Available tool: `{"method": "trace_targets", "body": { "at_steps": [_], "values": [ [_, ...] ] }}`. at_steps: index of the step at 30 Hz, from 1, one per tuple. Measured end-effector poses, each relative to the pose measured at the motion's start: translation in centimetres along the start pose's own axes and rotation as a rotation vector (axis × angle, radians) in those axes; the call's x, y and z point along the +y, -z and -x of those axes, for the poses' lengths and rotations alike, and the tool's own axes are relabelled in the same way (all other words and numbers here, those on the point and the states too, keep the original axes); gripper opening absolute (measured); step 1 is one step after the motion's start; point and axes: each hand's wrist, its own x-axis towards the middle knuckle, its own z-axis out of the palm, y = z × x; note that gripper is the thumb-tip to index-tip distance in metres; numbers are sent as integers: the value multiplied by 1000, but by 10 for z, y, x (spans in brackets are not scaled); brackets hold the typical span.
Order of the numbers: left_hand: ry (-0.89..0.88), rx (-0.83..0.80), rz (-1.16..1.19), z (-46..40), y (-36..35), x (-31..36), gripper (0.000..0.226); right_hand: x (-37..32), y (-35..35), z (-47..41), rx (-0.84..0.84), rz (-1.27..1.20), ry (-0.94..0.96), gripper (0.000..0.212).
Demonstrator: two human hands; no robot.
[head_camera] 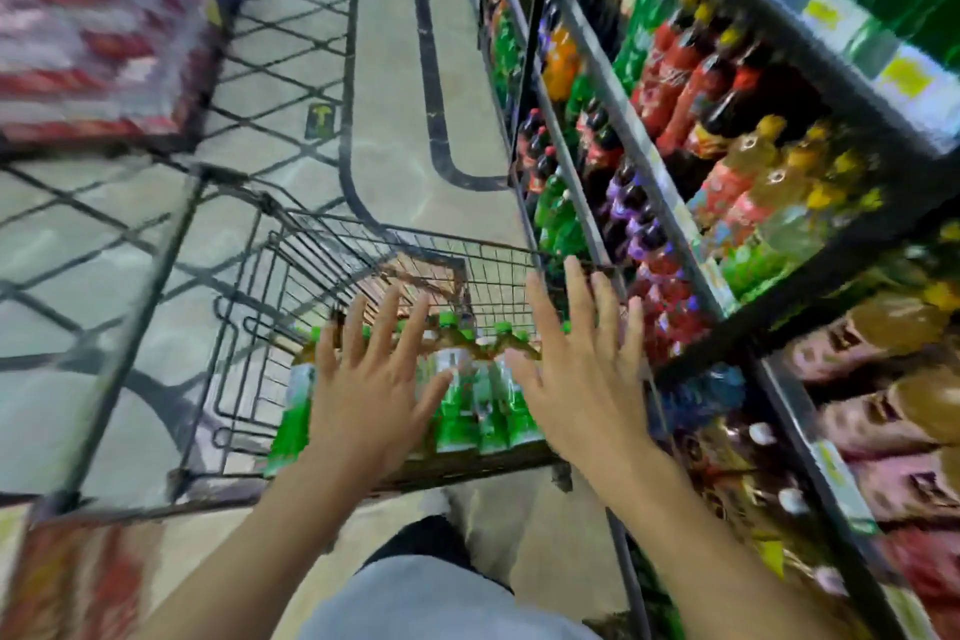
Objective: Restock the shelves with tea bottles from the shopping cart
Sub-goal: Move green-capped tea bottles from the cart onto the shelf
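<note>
Green-label tea bottles (457, 395): standing in wire cart (291, 276)
Left hand (374, 390): I'm spreading fingers, gripping nothing
Right hand (587, 379): I'm hovering, released

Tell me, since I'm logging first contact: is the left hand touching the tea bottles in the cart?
Cannot tell. In the head view the left hand is spread open and overlaps the tea bottles in the cart, but motion blur hides any contact or gap.

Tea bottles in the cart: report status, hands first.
Left hand and right hand open, spread above cart. Tea bottles upright inside, none gripped. Nothing blocking reach.
</note>
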Motion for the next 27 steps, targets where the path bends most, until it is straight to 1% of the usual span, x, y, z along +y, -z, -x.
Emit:
{"method": "trace_targets", "body": {
  "at_steps": [4, 8, 12, 15, 18, 21, 23, 25, 27],
  "values": [
    [92, -118, 38, -5, -29, -47, 82, -28, -42, -20, -97, -35, 39, 75],
    [110, -201, 7, -7, -61, -82, 79, -39, -84, -38, -221, -62, 55, 75],
    [154, -265, 24, -13, -82, -103, 77, -46, -112, -49, -322, -59, 72, 82],
    [225, -266, 94, -21, -94, -116, 80, -48, -129, -56, -409, -85, 75, 83],
    [317, -303, 163, -26, -107, -128, 77, -51, -148, -68, -489, -193, 45, 82],
    [388, -318, 251, -29, -119, -135, 78, -56, -168, -77, -558, -302, -22, 82],
    [427, -300, 321, -30, -123, -138, 79, -58, -180, -80, -577, -370, -83, 86],
    [474, -258, 372, -32, -125, -141, 80, -60, -188, -80, -581, -424, -131, 93],
    [523, -253, 433, -34, -129, -147, 85, -63, -194, -76, -578, -486, -172, 100]
  ]
}}
